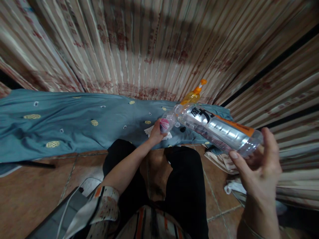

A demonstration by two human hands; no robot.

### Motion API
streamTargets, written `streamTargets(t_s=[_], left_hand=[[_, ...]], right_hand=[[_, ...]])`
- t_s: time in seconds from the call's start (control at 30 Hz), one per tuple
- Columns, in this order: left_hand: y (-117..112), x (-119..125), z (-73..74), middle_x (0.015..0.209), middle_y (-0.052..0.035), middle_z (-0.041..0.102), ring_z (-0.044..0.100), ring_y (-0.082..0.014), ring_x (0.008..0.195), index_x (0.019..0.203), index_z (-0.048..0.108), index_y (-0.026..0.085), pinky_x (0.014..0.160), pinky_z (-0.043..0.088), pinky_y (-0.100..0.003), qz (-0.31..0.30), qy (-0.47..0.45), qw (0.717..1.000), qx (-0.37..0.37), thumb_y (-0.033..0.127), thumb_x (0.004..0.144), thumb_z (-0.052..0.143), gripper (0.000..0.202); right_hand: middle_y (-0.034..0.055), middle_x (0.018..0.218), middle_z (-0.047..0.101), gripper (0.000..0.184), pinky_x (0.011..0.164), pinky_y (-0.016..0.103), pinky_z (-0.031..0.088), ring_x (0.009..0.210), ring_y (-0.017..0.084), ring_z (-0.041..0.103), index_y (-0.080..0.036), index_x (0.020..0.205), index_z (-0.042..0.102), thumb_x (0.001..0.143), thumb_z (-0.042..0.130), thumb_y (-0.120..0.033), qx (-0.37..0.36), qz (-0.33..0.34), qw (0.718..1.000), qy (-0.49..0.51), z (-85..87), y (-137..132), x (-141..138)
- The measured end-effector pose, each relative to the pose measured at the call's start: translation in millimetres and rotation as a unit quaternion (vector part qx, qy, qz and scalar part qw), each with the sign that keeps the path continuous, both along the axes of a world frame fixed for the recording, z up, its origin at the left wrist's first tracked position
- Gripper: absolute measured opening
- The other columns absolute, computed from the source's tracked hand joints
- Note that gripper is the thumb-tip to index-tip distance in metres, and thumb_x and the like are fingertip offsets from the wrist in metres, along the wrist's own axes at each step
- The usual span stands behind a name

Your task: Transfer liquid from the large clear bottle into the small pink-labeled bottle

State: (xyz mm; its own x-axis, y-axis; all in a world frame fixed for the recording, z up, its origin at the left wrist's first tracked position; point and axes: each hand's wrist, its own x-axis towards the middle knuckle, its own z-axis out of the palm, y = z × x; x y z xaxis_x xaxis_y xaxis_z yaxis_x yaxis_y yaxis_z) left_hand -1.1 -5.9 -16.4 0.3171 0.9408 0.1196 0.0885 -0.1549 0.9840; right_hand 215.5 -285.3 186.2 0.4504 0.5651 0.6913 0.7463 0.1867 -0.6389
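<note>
My right hand is wrapped round the base of a large clear plastic bottle with a black and orange label. The bottle is tipped, its open mouth pointing left and down. Just below that mouth my left hand grips a small clear bottle with a pink label. The two bottle mouths nearly meet. Under my left hand lies a white cloth or tissue on the teal fabric. A small dark cap-like thing rests beside it.
A teal embroidered cloth is spread over the tiled floor in front of striped curtains. A yellow bottle with an orange spout stands behind the bottles. My knees in black trousers are below. A grey device with a white cable lies at lower left.
</note>
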Motion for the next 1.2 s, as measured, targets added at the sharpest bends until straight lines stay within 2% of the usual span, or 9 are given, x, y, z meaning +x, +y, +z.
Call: streamTargets(t_s=[0.2,0.37,0.57,0.7,0.77,0.9,1.0,1.1,1.2], left_hand=[[-1.7,-3.0,-1.1,0.175,-0.0199,0.077,0.075,-0.0473,0.170,0.168,0.071,0.023,0.154,0.054,-0.073,-0.001,0.004,1.000,0.001,0.005,0.069,0.106,0.107],[-2.0,-2.6,-2.9,0.173,-0.0178,0.079,0.075,-0.0464,0.168,0.168,0.073,0.026,0.154,0.054,-0.074,-0.005,0.003,1.000,0.008,0.007,0.071,0.106,0.104],[-3.4,-5.7,-1.3,0.175,-0.0185,0.079,0.072,-0.0485,0.174,0.170,0.070,0.026,0.154,0.053,-0.078,-0.011,0.023,1.000,0.005,0.009,0.072,0.104,0.105],[-6.3,-8.8,2.9,0.176,-0.0184,0.079,0.074,-0.0484,0.173,0.170,0.070,0.027,0.154,0.055,-0.076,-0.009,0.034,0.999,0.008,0.009,0.073,0.104,0.105],[-7.5,-9.8,4.3,0.174,-0.0168,0.080,0.076,-0.0480,0.171,0.171,0.068,0.029,0.152,0.057,-0.075,-0.005,0.038,0.999,0.006,0.010,0.073,0.104,0.106],[-7.8,-10.7,4.0,0.171,-0.0136,0.082,0.078,-0.0473,0.168,0.171,0.069,0.033,0.149,0.060,-0.073,-0.007,0.035,0.999,0.002,0.011,0.073,0.106,0.108],[-7.4,-10.5,2.3,0.170,-0.0142,0.082,0.077,-0.0477,0.168,0.169,0.071,0.032,0.149,0.060,-0.074,-0.010,0.033,0.999,0.005,0.012,0.073,0.106,0.104],[-8.0,-9.4,1.2,0.176,-0.0175,0.079,0.076,-0.0475,0.170,0.168,0.072,0.028,0.152,0.057,-0.073,-0.005,0.041,0.999,0.004,0.010,0.073,0.105,0.102],[-9.5,-8.5,1.3,0.180,-0.0201,0.076,0.074,-0.0466,0.172,0.168,0.071,0.024,0.155,0.053,-0.072,-0.002,0.048,0.999,0.008,0.009,0.073,0.104,0.101]], right_hand=[[0.0206,0.161,0.083,0.121,0.104,0.070,0.082,0.129,0.046,0.091,-0.037,0.174,0.077,0.065,0.123,-0.064,0.009,-0.011,1.000,0.022,-4.6,1.7,7.7],[0.0193,0.166,0.079,0.109,0.094,0.061,0.083,0.131,0.046,0.089,-0.038,0.163,0.085,0.064,0.121,-0.066,0.018,-0.025,1.000,0.006,-3.8,4.8,16.4],[0.0171,0.159,0.083,0.108,0.098,0.062,0.083,0.130,0.045,0.089,-0.039,0.165,0.085,0.067,0.119,-0.069,0.020,-0.027,0.999,-0.012,-3.4,7.8,20.1],[0.0173,0.158,0.084,0.114,0.097,0.061,0.082,0.129,0.044,0.090,-0.040,0.175,0.082,0.070,0.119,-0.066,0.010,-0.013,1.000,-0.026,-4.9,7.1,22.0],[0.0182,0.164,0.082,0.117,0.101,0.064,0.082,0.136,0.047,0.088,-0.041,0.178,0.080,0.070,0.119,-0.065,0.008,-0.014,1.000,-0.026,-6.1,6.2,24.5],[0.0197,0.188,0.067,0.125,0.109,0.070,0.081,0.159,0.054,0.079,-0.043,0.183,0.075,0.069,0.120,-0.065,0.013,-0.020,1.000,-0.015,-9.2,3.8,29.0],[0.0199,0.177,0.076,0.125,0.108,0.071,0.081,0.144,0.051,0.087,-0.043,0.186,0.072,0.073,0.119,-0.065,-0.004,-0.013,1.000,-0.008,-9.9,1.7,28.1],[0.0180,0.160,0.085,0.119,0.107,0.070,0.081,0.128,0.046,0.092,-0.042,0.184,0.075,0.076,0.118,-0.066,-0.006,-0.012,1.000,-0.013,-5.8,0.9,23.4],[0.0154,0.156,0.088,0.115,0.106,0.069,0.082,0.124,0.044,0.094,-0.045,0.182,0.079,0.076,0.120,-0.062,0.011,0.005,0.999,-0.040,2.2,2.8,18.6]])
